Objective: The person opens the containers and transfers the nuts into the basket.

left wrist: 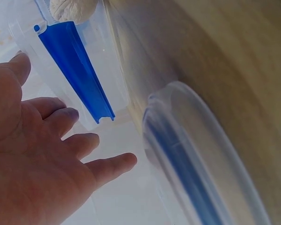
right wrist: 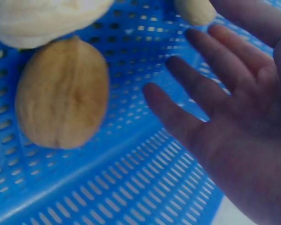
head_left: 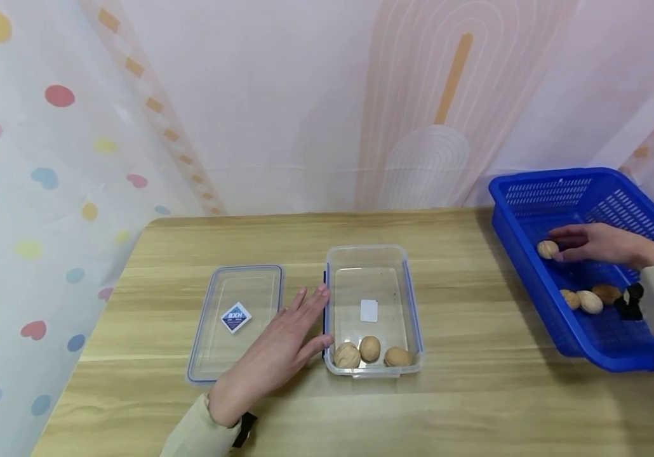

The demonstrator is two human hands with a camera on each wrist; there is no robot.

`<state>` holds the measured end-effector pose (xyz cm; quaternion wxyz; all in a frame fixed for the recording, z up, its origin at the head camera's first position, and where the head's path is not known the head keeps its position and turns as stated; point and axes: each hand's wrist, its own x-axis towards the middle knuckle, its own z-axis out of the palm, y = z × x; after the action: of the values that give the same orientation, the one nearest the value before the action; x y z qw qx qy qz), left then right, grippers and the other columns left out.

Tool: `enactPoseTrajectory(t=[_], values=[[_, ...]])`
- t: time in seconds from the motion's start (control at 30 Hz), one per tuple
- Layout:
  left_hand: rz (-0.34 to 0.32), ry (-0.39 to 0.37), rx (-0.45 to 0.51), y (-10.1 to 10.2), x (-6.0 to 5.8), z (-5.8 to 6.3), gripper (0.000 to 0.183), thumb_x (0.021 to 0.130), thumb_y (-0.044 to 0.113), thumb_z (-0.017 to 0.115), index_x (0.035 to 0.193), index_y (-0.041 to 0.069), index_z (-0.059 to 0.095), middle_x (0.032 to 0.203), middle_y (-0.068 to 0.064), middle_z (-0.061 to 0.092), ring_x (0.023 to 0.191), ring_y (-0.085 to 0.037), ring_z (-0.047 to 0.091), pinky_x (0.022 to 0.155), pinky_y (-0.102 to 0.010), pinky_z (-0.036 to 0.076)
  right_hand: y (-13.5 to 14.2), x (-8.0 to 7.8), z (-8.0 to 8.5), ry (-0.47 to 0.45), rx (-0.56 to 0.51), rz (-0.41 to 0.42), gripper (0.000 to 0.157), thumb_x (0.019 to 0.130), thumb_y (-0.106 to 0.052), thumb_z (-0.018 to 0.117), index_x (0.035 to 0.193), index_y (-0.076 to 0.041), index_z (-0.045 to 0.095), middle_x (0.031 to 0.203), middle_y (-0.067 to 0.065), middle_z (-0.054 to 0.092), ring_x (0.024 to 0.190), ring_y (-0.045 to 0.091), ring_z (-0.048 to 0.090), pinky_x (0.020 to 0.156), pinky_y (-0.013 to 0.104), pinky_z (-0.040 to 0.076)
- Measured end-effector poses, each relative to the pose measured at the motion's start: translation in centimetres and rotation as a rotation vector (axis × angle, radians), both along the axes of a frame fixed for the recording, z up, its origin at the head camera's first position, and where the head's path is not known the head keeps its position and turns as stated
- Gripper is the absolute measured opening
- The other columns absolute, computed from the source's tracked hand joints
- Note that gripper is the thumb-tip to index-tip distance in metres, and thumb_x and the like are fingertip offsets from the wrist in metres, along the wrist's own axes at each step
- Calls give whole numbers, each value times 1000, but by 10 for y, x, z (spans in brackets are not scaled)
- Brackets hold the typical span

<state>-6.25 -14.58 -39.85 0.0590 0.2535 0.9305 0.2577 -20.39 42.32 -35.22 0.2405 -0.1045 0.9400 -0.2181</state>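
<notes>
Walnuts (head_left: 369, 349), three of them, are lying at the near end of a clear plastic box (head_left: 369, 278). Their shells are looking hard and wrinkled, and round to oval; the right one is stretching its long axis across the box. Beside the box, the left hand (head_left: 281, 339) is holding its fingers almost straight and a little spread, the fingertips being at the left wall. A blue plastic clasp (left wrist: 76, 70) is hanging on this wall. The box itself is pointing its long axis away from the person. To its left, a flat rectangular lid (head_left: 258, 292) with a blue seal is lying on the wood-grained tabletop (head_left: 453, 406), tilting slightly.

Well apart on the right, a blue basket (head_left: 501, 260) of perforated plastic is holding more nuts. One brown walnut (right wrist: 63, 93) is showing its seam along its long axis, its small tip pointing up in the right wrist view. Farther inside, the right hand (head_left: 601, 244) is bringing thumb and bent fingers around one light-brown walnut (head_left: 547, 249); I cannot tell whether they are pinching it firmly, nor where its long axis is pointing. Behind everything, a pale backdrop (head_left: 281, 114) is showing pastel spots and arches.
</notes>
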Motion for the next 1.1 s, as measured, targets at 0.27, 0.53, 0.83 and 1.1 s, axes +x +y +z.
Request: enactPoseTrajectory(t=[0.27,0.53,0.83,1.1], values=[[-2,2,-11,-1,1,3,74,106,40,58,164,8,26,169,-8,21,154,-43,18,116,-69,26,-9,8,22,17,54,-36,75,106,-34,61,153,16,30,149,46,34,131,66,38,97,72,44],[-12,8,-8,3,0,4,74,106,41,56,165,8,25,169,-8,21,155,-42,18,118,-68,26,35,10,11,232,14,-99,72,106,-46,57,163,-11,31,148,20,48,123,22,57,94,50,53],[-13,0,-31,8,-2,6,74,106,43,55,165,9,25,170,-7,20,156,-40,17,117,-67,27,12,57,29,478,-220,-279,56,111,-28,51,160,-5,38,150,-4,52,134,-9,43,110,13,32],[-12,-2,-33,8,-3,5,74,107,44,55,165,10,24,170,-7,20,156,-40,17,118,-67,27,-26,90,52,633,-299,-359,44,108,-22,58,148,-4,55,111,-42,48,99,-21,45,89,-4,36]])
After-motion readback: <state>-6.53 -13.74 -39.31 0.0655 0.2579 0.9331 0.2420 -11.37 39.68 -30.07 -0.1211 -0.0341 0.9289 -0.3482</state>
